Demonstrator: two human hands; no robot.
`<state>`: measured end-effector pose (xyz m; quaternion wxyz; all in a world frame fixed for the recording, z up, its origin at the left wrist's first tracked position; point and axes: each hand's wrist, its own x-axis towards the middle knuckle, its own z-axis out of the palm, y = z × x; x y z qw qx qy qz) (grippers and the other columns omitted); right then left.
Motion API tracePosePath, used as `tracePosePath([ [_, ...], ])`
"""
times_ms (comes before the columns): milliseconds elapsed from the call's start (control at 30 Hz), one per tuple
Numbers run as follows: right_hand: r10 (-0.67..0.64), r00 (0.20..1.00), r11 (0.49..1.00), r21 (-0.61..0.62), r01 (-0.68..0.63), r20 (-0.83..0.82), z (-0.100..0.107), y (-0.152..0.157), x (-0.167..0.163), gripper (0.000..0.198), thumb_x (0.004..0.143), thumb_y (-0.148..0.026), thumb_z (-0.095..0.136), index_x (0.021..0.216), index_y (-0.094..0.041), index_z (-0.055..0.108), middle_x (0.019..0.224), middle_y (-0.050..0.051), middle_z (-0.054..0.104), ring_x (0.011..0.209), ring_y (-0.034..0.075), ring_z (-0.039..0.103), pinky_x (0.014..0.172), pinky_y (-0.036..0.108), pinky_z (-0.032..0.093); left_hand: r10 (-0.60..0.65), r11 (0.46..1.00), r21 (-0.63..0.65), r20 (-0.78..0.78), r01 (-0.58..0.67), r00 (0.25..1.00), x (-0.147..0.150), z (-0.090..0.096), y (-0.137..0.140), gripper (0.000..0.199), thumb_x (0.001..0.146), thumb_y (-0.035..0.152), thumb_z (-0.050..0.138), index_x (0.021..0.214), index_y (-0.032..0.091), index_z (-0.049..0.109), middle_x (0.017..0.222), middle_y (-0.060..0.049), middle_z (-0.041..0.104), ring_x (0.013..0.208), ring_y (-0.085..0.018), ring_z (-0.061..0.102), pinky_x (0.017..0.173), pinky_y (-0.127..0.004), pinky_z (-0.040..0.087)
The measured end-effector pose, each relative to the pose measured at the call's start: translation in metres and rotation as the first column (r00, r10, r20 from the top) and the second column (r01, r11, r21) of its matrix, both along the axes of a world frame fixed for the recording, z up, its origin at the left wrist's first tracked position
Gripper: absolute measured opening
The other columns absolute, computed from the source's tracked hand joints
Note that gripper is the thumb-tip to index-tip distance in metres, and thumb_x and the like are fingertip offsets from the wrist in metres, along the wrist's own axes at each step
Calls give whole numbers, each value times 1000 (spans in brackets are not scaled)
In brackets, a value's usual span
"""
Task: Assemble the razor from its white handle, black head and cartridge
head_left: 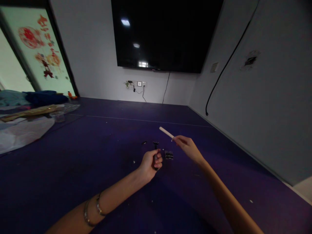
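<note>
- The left hand (150, 164) wrapped its curled fingers around the handle of a black razor (155, 146), or what looked like it, the head jutting clear beyond the grip, presumably to leave it exposed.
- The right hand (188, 147) pinched a pale stick (166, 132) near 1 end between thumb and fingers; that hold seemingly left most of its length free, slanting up and leftward from the grip.
- A small dark block (169, 155) lay between the 2 grips, just right of the left fist, apparently within easy reach of both.
- A thin dark piece (144, 142) rested beyond the left fist and slightly leftward, touched by neither hand.
- Beneath both grips spread a purple surface (97, 146), a white scrap (134, 162) near the left wrist.
</note>
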<state>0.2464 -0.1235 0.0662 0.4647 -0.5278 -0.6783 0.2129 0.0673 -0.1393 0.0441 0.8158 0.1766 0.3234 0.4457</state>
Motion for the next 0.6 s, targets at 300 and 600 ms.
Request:
tracePosePath([
  [300, -18, 961, 995, -85, 43, 276, -25, 8, 7, 50, 75, -59, 49, 66, -16, 71, 54, 1, 57, 51, 12, 47, 49, 24, 29, -26, 999, -40, 47, 27, 999, 0, 3, -9, 12, 85, 9, 37, 79, 12, 46, 49, 6, 36, 31, -1, 25, 31, -13, 11],
  [600, -34, 957, 996, -74, 58, 289, -28, 11, 11, 51, 75, -60, 49, 68, -15, 72, 54, 1, 58, 52, 12, 49, 49, 23, 29, -1, 999, -51, 15, 2, 1000, 1, -1, -10, 13, 86, 9, 36, 79, 12, 46, 50, 6, 35, 32, -1, 24, 31, -14, 10],
])
